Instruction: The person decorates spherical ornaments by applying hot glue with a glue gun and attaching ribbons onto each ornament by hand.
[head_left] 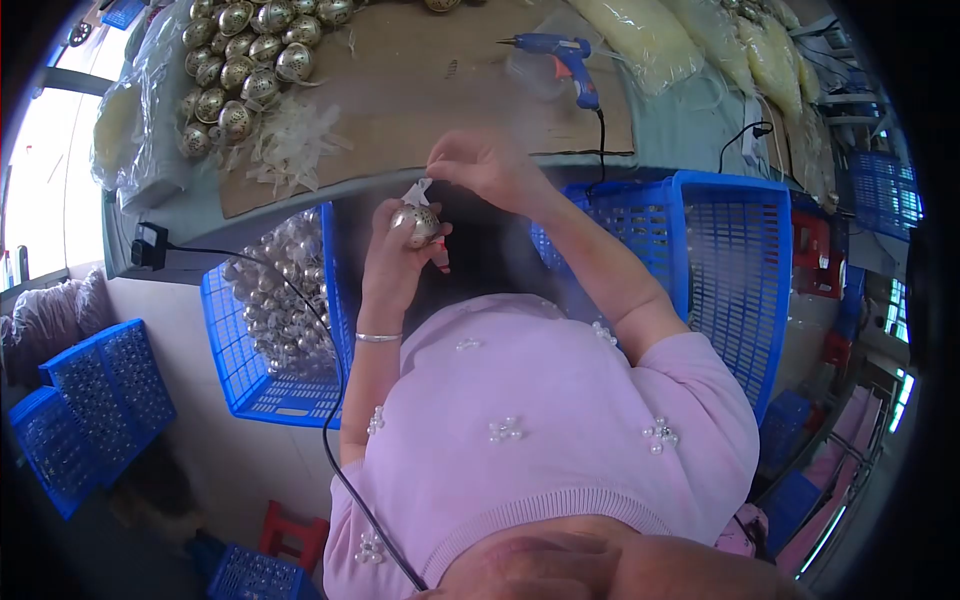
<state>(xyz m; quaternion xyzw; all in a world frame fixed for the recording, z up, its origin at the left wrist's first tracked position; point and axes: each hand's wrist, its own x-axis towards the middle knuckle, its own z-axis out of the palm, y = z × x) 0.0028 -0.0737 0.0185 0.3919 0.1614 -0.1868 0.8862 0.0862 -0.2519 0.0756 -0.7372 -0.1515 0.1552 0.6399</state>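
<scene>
A gold patterned ball ornament (415, 227) rests in the curled fingers of my left hand (388, 258), just off the table's front edge. From its top sticks up a pale ribbon piece (418, 192). My right hand (482, 170) is closed in a pinch, its fingertips right at the upper end of that ribbon. A small red-and-white piece (441, 257) shows beside the left fingers, under the ball. On the cardboard sheet (420, 90) lie a heap of translucent ribbon pieces (295, 135) and a pile of similar gold balls (250, 60).
A blue glue gun (560, 50) lies at the back right, its cord hanging over the edge. Below the table stand a blue crate (225, 345) of wrapped balls and another blue crate (735, 290). A black cable (300, 295) crosses at left. Plastic bags (650, 45) line the back.
</scene>
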